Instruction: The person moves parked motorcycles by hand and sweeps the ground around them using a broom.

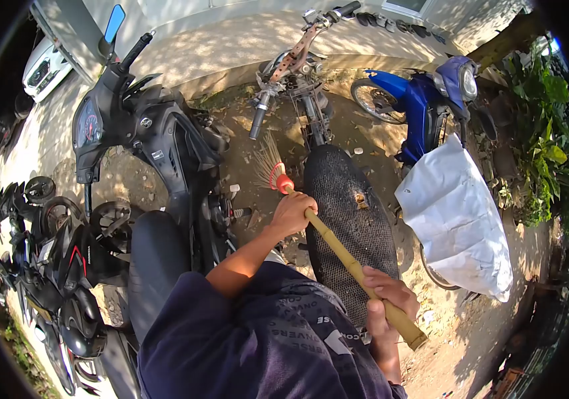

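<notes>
A broom (339, 246) with a bamboo handle slants across in front of me, its thin stick bristles and red collar at the upper left. My left hand (293, 214) is wrapped round the handle just below the collar. Closer to the handle's thick cut end, my right hand (389, 307) grips it with the thumb over the cane. The bristles hang over the dirt between two motorbikes. Under the handle lies the long black mesh-covered seat (346, 199) of a stripped motorbike, with a torn spot on its top.
A black scooter (165, 133) stands close on the left, with several more motorbikes (65, 279) behind it. At the right is a blue motorbike (417, 113) partly under a white sheet (461, 213). Shoes (391, 25) line the concrete ledge; plants (551, 133) grow far right.
</notes>
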A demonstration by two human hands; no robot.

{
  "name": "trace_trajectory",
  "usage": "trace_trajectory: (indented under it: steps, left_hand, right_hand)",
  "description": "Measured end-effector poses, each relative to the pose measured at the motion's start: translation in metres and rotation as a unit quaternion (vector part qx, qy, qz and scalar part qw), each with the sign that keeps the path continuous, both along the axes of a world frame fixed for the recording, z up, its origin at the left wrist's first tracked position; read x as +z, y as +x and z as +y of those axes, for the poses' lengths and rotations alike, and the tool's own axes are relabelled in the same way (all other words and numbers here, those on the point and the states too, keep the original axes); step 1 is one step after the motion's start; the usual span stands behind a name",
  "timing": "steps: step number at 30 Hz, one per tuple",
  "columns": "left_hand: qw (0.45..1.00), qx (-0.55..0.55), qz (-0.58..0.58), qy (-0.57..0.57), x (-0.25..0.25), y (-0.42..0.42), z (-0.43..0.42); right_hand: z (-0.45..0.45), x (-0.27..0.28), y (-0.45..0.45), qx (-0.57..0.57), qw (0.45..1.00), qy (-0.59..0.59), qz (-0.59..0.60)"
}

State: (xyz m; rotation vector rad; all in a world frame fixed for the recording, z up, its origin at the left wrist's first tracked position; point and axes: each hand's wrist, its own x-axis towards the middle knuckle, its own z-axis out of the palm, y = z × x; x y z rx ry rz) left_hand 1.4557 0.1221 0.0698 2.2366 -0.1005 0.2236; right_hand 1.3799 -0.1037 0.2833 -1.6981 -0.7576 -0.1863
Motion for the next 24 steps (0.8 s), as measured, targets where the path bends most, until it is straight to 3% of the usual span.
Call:
trace_trajectory:
  steps: [2, 5, 9, 11, 16, 22, 24]
  left_hand:
    - [0.999, 0.036, 0.007, 0.013, -0.023, -0.004, 0.002]
    - [0.988, 0.051, 0.109, 0.097, -0.053, -0.009, 0.022]
    - [0.978, 0.106, 0.120, 0.131, -0.102, -0.016, 0.044]
    - [0.987, 0.075, 0.099, 0.103, -0.132, -0.005, 0.047]
    - [0.995, -0.034, 0.094, -0.008, -0.104, 0.041, 0.017]
    - [0.997, -0.050, 0.063, 0.005, -0.017, 0.044, 0.030]
    - [0.997, -0.026, 0.065, 0.008, -0.013, 0.035, 0.046]
  right_hand:
    - [0.001, -0.020, 0.002, -0.018, 0.996, 0.030, 0.082]
    - [0.012, -0.069, 0.008, -0.052, 0.982, 0.090, 0.157]
    - [0.022, -0.117, 0.017, -0.021, 0.973, 0.061, 0.221]
    - [0.025, -0.118, 0.023, -0.028, 0.969, 0.047, 0.239]
    - [0.049, -0.029, 0.047, 0.060, 0.987, -0.145, -0.022]
    - [0.050, 0.024, 0.034, 0.023, 1.000, 0.010, -0.009]
    - [0.052, 0.021, 0.032, 0.054, 0.998, 0.012, -0.015]
